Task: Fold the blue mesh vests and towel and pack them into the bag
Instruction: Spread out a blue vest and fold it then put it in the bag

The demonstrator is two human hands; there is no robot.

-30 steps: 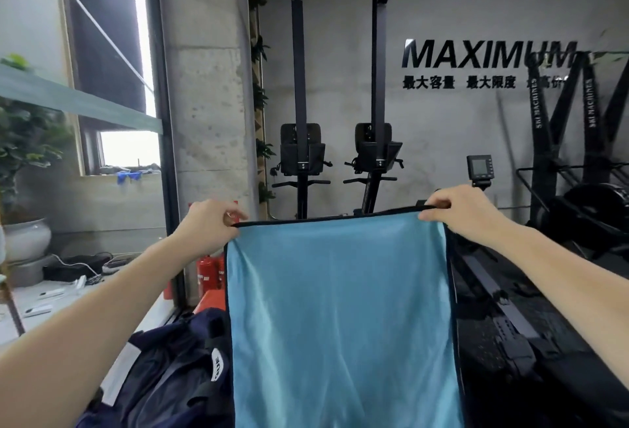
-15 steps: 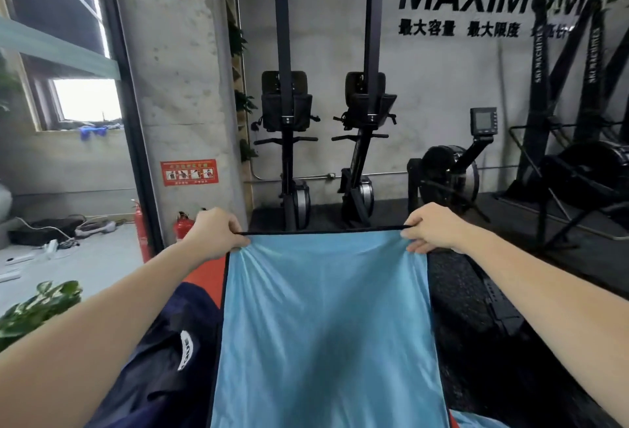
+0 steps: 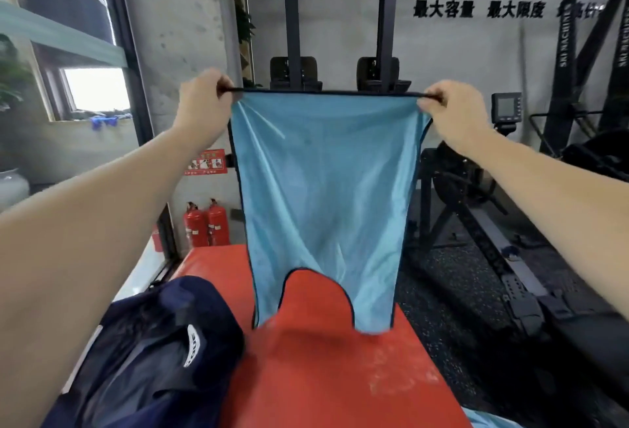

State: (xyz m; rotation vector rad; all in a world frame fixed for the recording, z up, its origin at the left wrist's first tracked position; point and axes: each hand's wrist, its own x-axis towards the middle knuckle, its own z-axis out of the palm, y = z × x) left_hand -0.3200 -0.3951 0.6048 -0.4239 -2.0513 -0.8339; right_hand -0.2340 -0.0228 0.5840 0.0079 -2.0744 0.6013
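Observation:
A light blue mesh vest [image 3: 326, 189] with dark trim hangs stretched in the air in front of me. My left hand [image 3: 204, 100] pinches its upper left corner and my right hand [image 3: 452, 107] pinches its upper right corner. Its lower end, with a curved cut-out, dangles just above the red padded bench [image 3: 333, 369]. A dark navy bag [image 3: 146, 352] lies open on the bench at the lower left. Another bit of light blue fabric [image 3: 490, 421] shows at the bottom right edge.
Two red fire extinguishers [image 3: 206, 223] stand by the concrete pillar [image 3: 177, 36] beyond the bench. Black ski machines [image 3: 296, 19] and a rowing machine [image 3: 503, 257] fill the dark floor ahead and to the right. A window [image 3: 95, 90] is on the left.
Both hands have lifted the vest higher, so its lower cut-out end now hangs free above the red bench. The view has tilted so more of the bench and bag shows.

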